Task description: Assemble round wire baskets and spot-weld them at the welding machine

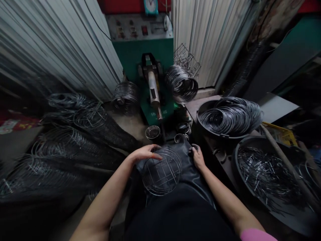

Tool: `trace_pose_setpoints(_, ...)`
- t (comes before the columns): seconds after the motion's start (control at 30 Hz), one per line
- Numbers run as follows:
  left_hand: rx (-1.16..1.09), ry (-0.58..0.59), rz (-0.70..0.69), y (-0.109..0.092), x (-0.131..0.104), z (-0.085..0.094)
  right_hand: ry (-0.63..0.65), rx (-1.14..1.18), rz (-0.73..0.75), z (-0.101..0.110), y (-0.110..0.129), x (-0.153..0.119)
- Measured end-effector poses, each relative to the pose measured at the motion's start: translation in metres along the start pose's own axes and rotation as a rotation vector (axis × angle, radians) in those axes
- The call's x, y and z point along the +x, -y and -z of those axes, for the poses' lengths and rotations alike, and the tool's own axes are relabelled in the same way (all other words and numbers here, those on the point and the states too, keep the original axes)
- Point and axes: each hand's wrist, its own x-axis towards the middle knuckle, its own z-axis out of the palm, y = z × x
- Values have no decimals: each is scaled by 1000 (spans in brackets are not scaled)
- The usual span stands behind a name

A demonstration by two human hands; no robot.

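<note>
Round wire grids [163, 172] with crossed bars lie on the dark apron [198, 187] over the person's lap. My left hand [147, 153] rests at their upper left rim, its thumb over the wires and its fingers curled round the edge. At the right edge of the lap is my right hand [197, 155], fingers bent together beside the apron; whatever they pinch is too small to tell. Ahead stands a green machine [125, 55] with a metal cylinder [153, 88] pointing toward the lap.
Wire rings fill a black basin [223, 135] at the right; short wire pieces lie in a larger basin [240, 177] nearer. Ring bundles [182, 83] hang beside the machine. Stacked wire grids [92, 120] line the left. Small round containers [152, 133] stand below the machine.
</note>
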Motion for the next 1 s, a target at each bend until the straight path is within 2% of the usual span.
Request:
trace_pose_setpoints(0.1, 25, -94, 19, 1, -6, -2, -57, 275, -184, 4, 4, 6)
trace_pose_setpoints(0.23, 113, -157, 41, 0, -18, -3, 52, 316, -299, 5, 14, 8)
trace_pose_setpoints(0.37, 101, -236, -43, -8, -31, -3, 99, 477, -417, -2, 30, 10)
trace_pose_setpoints(0.43, 129, -328, -114, -15, -34, -3, 106, 504, -420, -4, 39, 14)
trace_pose_setpoints(0.57, 289, -585, -286, -26, -29, -3, 106, 513, -414, -6, 54, 22)
trace_pose_setpoints(0.67, 348, -711, -319, -24, -15, -2, 100, 557, -416, -8, 61, 28)
trace_pose_setpoints(0.77, 339, -764, -293, -14, -1, -2, 130, 544, -362, -13, 62, 32)
trace_pose_setpoints(0.83, 320, -776, -278, -7, 6, -2, 124, 437, -274, -19, 58, 34)
trace_pose_setpoints(0.93, 303, -814, -262, 1, 14, -1, -23, 62, -58, -23, 40, 32)
trace_pose_setpoints(1.0, 297, -869, -261, 5, 19, 1, -40, -268, 111, -21, 23, 28)
